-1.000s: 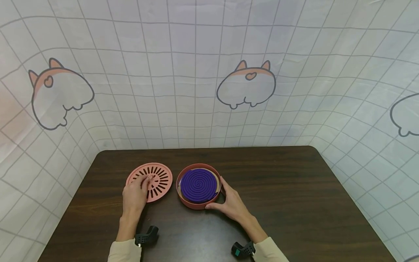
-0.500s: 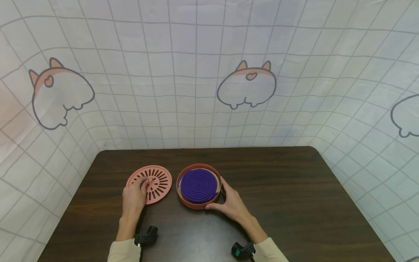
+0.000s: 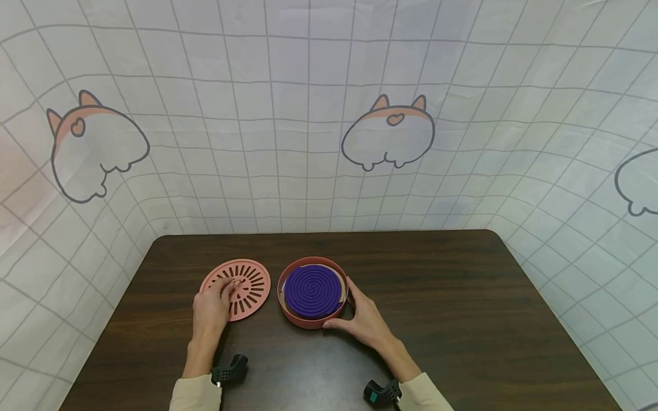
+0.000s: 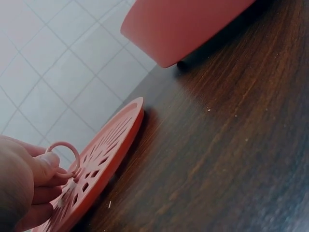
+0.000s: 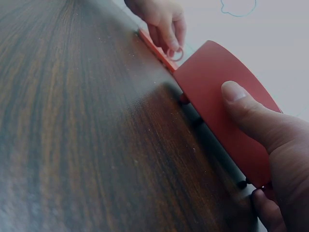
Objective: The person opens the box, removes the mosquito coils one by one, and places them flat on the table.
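Pinching the ring [image 4: 72, 147] of the slotted pink lid [image 3: 254, 291], lower left of centre, the left hand [image 3: 209, 311] has fingertips together; the right hand [image 3: 362, 321], spread wide, grips the right edge of the red dish [image 3: 307, 323], lower centre. A narrow gap parts them; the desk [image 3: 462, 319] stretches rightward.

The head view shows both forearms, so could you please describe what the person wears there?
The left sleeve and right sleeve are plain cream. The black left wrist camera looks perforated; the black right wrist camera has a small green patch. The left hand and right hand wear no gloves.
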